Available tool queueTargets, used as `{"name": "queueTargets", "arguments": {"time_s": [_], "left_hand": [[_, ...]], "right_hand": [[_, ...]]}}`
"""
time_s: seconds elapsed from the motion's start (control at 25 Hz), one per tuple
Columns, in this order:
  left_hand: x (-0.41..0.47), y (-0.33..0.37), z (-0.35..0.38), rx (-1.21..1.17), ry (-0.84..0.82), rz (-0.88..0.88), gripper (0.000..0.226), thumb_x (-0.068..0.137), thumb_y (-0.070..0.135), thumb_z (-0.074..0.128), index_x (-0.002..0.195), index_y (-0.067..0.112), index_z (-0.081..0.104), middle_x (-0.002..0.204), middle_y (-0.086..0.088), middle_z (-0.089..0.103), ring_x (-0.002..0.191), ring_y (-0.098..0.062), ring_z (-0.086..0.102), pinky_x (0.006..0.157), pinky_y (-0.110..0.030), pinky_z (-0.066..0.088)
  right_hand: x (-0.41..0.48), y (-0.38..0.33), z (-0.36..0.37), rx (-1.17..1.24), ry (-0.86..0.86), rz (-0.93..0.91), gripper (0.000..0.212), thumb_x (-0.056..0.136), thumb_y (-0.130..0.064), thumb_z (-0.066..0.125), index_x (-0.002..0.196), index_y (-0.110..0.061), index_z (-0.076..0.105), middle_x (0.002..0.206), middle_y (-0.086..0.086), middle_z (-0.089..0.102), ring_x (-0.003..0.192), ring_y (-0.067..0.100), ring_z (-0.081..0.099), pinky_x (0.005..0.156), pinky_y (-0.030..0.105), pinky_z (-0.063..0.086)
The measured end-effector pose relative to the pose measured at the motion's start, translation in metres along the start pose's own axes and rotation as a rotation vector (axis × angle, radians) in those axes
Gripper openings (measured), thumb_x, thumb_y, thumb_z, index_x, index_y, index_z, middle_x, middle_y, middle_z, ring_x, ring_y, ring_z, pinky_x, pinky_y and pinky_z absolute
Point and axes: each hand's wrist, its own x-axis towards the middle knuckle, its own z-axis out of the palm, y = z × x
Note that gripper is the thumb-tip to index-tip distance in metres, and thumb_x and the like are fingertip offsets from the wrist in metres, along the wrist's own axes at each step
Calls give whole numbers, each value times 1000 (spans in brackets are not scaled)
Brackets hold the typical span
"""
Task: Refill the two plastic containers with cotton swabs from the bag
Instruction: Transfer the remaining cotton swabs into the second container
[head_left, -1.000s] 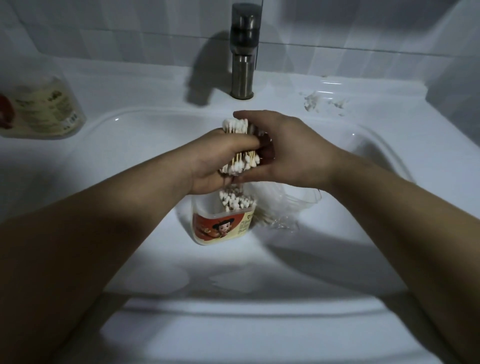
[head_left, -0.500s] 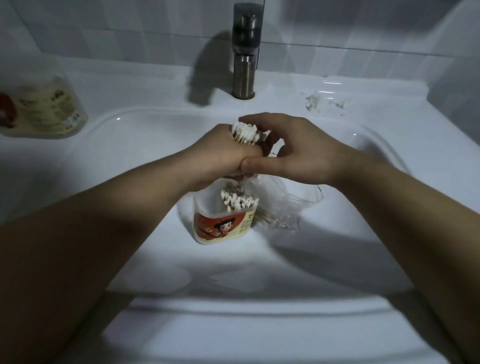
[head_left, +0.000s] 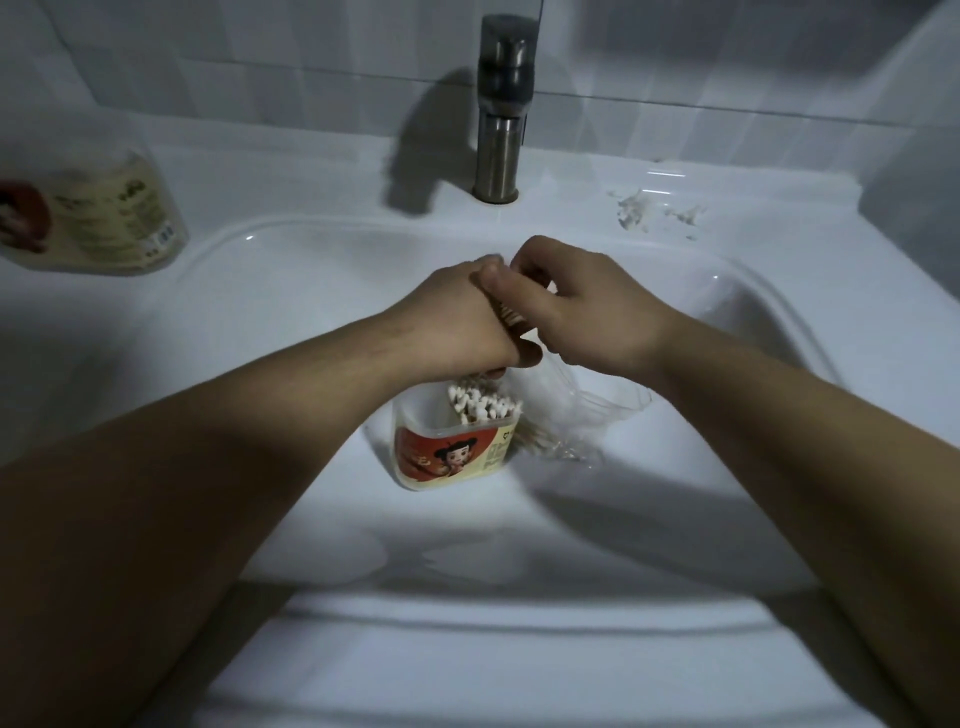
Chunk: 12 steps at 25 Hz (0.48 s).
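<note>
Far left of the tub (head_left: 447, 460), up on the sink (head_left: 311, 228) ledge, sits the second tub (head_left: 98, 218), too blurred to judge how full it is. Directly above the tub, the left hand (head_left: 457, 322) is clenched round a bundle of swabs (head_left: 508, 321), the lower tips just over those already standing inside. Above and right of the tub, the right hand (head_left: 592, 312) pinches the same bundle from the other side. The bag (head_left: 587, 415) slumps just right of the tub, seemingly touching it. Swabs are light, thin and stiff but loose. They would likely splay and scatter unless gripped mid-stick as one sheaf and lowered upright.
</note>
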Motion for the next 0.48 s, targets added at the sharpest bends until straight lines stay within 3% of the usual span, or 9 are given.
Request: {"name": "queueTargets", "arguments": {"time_s": [0.08,0.12,0.2,0.24,0.32,0.4,0.48], "left_hand": [[3,-3,1,-4,-37,27,38,78,28,80,106,30,54,95,11,68,83,-9,72,59,-18,48],[3,-3,1,-11,-60,30,46,82,23,79,119,29,51,102,8,69,93,-11,71,70,-19,53],[1,-2,1,-83,-44,25,79,81,11,79,145,10,32,101,-3,75,94,-17,73,87,-32,58],[-1,0,1,-130,-35,18,88,78,6,79,147,5,25,90,-5,76,83,-16,73,80,-34,60],[-3,-1,-1,-210,-53,-9,78,72,-2,76,137,8,35,69,1,67,60,-7,63,58,-27,51],[-8,-3,-8,-325,-95,-52,63,67,-4,76,121,7,47,74,0,63,60,-7,61,55,-26,47],[-14,-4,-14,-495,-120,-118,67,70,-7,77,129,12,51,90,-9,67,72,-16,66,62,-31,52]], "right_hand": [[0,-4,5,-46,10,-23,40,100,-59,44,88,-25,60,83,-8,64,72,4,59,63,23,40],[0,-6,8,-65,16,-43,40,102,-58,41,83,-28,59,80,-9,64,73,3,60,64,22,39],[2,-9,12,-102,50,-81,43,105,-51,38,75,-29,57,72,-8,64,70,2,60,62,18,39],[4,-9,14,-112,79,-95,44,106,-47,39,71,-28,56,68,-8,62,66,1,60,59,16,38],[6,-8,16,-71,123,-97,45,105,-40,43,64,-28,54,58,-9,58,57,1,56,53,14,36],[8,-5,18,57,124,-37,45,103,-39,47,62,-23,56,50,-10,54,47,4,49,49,18,36],[7,-5,20,225,131,45,42,101,-36,50,63,-20,59,47,-8,52,41,9,44,44,25,35]]}}
